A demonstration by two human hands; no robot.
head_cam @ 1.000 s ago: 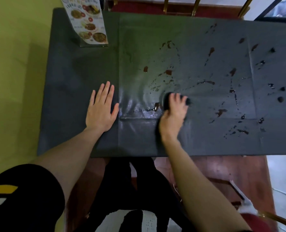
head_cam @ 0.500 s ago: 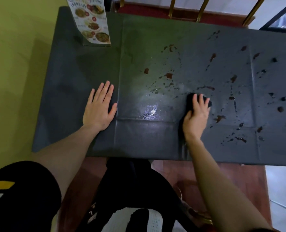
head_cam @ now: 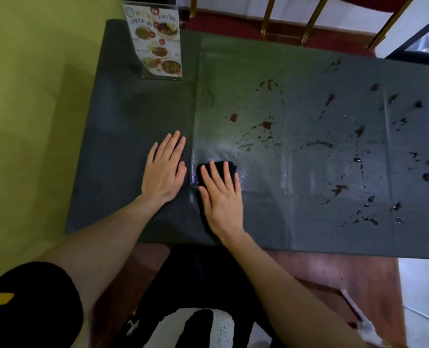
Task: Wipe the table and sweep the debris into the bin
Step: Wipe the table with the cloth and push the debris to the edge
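Observation:
A dark grey table (head_cam: 308, 222) fills the view, its cover creased into panels. My right hand (head_cam: 221, 194) lies flat on a black cloth (head_cam: 203, 172) near the front middle, fingers spread over it. My left hand (head_cam: 164, 172) rests palm down just to its left, holding nothing. Brown sauce stains (head_cam: 266, 124) and dark crumbs (head_cam: 426, 176) are scattered over the middle and right of the table. A wet sheen shows right of the cloth. No bin is in view.
A laminated menu stand (head_cam: 158, 43) stands at the back left corner. A yellow-green wall (head_cam: 32, 109) borders the table's left side. Gold chair legs (head_cam: 308, 23) over red carpet lie behind the table. Brown floor lies below the front edge.
My right hand has swept the cloth from the middle right back to the left, ending beside my left hand. The left hand stayed put. The camera moved closer.

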